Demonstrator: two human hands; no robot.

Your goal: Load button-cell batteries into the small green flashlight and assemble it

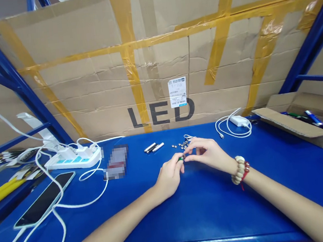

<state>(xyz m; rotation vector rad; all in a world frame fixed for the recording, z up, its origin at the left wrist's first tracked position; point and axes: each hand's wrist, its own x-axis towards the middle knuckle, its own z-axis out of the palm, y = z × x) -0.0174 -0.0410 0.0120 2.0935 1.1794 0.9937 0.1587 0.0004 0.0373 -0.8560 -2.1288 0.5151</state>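
Observation:
My left hand (169, 177) is closed around a small green tube-like piece (181, 158), mostly hidden by the fingers. My right hand (209, 154), with a beaded bracelet (239, 170) at the wrist, meets it from the right. Its thumb and forefinger are pinched at the dark end of that piece; what lies between them is too small to make out. Just beyond the hands, several small round silver button cells (179, 145) are scattered on the blue tabletop (173, 220). Left of these lie a few short silver tubes (154, 148), side by side.
A phone (45, 200) with white cables and a power strip (75, 160) occupy the left. A blurred-out flat device (116, 163) lies nearer the middle. At right are a white charger (239, 121) and an open cardboard box (302, 128). A large taped carton (102, 92) stands behind.

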